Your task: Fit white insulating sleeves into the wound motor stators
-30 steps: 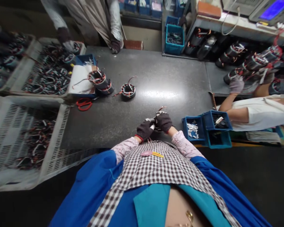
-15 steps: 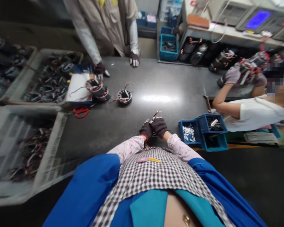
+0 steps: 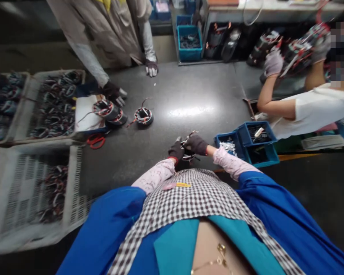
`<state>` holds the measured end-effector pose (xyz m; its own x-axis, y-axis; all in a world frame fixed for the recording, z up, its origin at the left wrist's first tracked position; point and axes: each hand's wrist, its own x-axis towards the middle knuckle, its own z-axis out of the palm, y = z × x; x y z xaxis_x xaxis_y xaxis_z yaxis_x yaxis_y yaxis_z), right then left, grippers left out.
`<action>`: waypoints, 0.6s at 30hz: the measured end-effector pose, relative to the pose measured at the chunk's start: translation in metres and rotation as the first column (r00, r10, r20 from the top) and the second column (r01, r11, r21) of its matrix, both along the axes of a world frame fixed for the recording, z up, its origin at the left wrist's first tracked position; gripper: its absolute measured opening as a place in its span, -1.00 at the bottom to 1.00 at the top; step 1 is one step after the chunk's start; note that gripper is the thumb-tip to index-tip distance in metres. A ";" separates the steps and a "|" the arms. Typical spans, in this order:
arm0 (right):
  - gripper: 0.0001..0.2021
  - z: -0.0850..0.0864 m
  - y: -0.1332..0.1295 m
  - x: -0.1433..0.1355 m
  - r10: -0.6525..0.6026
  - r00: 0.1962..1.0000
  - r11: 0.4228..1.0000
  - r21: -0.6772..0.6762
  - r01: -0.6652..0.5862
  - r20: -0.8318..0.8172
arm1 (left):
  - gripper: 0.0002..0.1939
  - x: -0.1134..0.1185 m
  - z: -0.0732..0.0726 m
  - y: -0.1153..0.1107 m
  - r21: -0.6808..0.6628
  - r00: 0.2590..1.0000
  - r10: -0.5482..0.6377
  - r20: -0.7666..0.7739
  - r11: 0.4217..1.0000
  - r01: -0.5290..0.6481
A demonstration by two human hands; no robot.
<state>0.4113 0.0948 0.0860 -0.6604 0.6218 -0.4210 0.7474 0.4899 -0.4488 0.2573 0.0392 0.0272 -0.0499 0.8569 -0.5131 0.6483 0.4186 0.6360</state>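
Note:
Close to my body, a wound motor stator (image 3: 188, 156) with loose wires sits at the table's near edge, partly covered by my hands. My left hand (image 3: 176, 150), in a dark glove with pale fingertips, grips its left side. Across its top and right side, my right hand (image 3: 197, 145) has its fingers curled at the wires; the exact wire between them is too small to make out. Farther off on the table stands another stator (image 3: 143, 116) with leads sticking out. Left of that, two stators (image 3: 110, 112) lean together beside a co-worker's gloved hand (image 3: 114, 93).
Red-handled scissors (image 3: 96, 141) lie at the left. Grey crates (image 3: 70, 164) of stators line that side. At my right stand blue bins, one with white pieces (image 3: 227, 147), another with dark parts (image 3: 259, 133). A second co-worker's arm (image 3: 271, 89) works at the far right.
My right hand has drawn slightly away from my left, so more of the stator shows between them. The whole view has shifted a little. The co-worker opposite keeps both hands on the table.

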 end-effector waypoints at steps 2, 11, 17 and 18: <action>-0.73 -0.003 -0.007 0.005 0.010 1.000 1.000 -0.015 -0.010 0.005 | -0.17 0.001 -0.001 0.002 -0.006 1.000 -0.029 -0.001 1.000 0.028; -0.69 -0.002 -0.026 0.046 -0.532 0.834 0.843 0.002 0.538 -0.146 | -0.19 0.007 0.001 0.001 -0.023 0.998 -0.062 -0.028 0.998 0.061; -0.77 0.003 -0.055 0.056 -0.526 0.844 0.837 0.112 0.536 -0.107 | -0.22 0.008 -0.003 0.002 0.032 0.991 -0.091 -0.100 0.995 0.095; -0.77 0.001 -0.059 0.060 -0.572 0.809 0.802 0.117 0.586 -0.136 | -0.25 0.007 -0.002 0.000 0.069 0.986 -0.101 -0.131 0.991 0.111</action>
